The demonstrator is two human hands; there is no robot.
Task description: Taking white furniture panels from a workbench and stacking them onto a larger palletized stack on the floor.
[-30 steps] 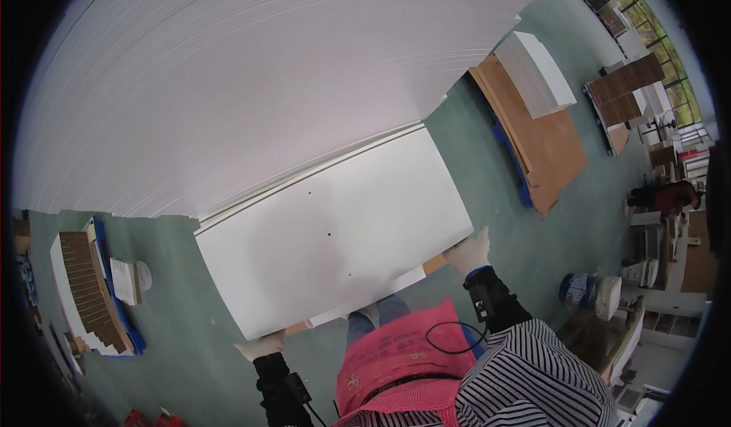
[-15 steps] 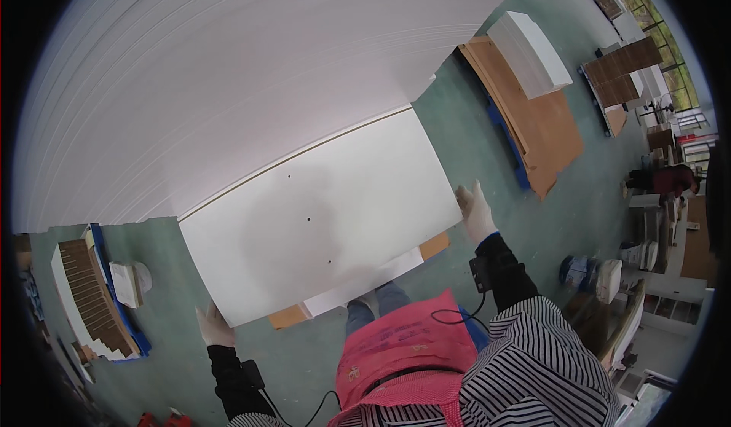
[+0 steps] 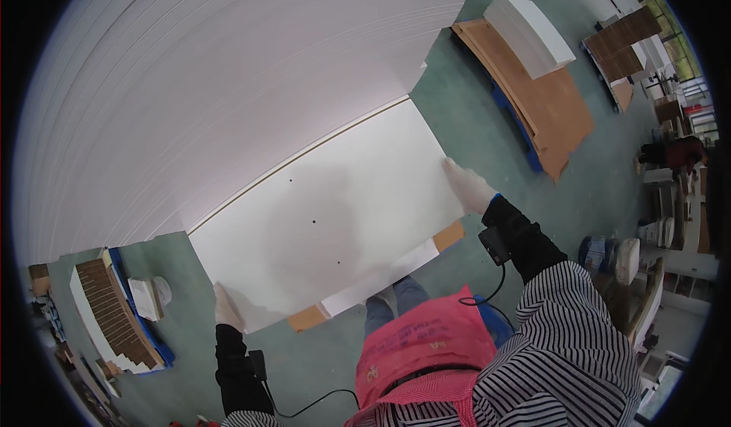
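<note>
Over on the far left we've got a pallet stack of brown, ribbed-edge boards (image 3: 106, 317) sitting on a blue base, with a small white boxy package (image 3: 145, 297) leaning next to it on the green floor (image 3: 320, 366). Then our left hand (image 3: 226, 310), in a pale glove with a black sleeve, is clamped on the lower left corner of the big white panel (image 3: 327, 214), fingers wrapped over the edge. The panel is flat, smooth and matte, rectangular, with a couple of tiny dark dots drilled in it. It lies across a low stack in front of us, right against the huge pile of white sheets (image 3: 228, 77) that fills the upper left, all thin layered edges. An orange-brown board (image 3: 449, 235) peeks out underneath. Our right hand (image 3: 468, 186), also gloved, grips the panel's right edge, fingers closed over it. Further right there's a pallet with brown fibreboard sheets (image 3: 556, 115) and a neat block of white boards (image 3: 529, 22) on top.
</note>
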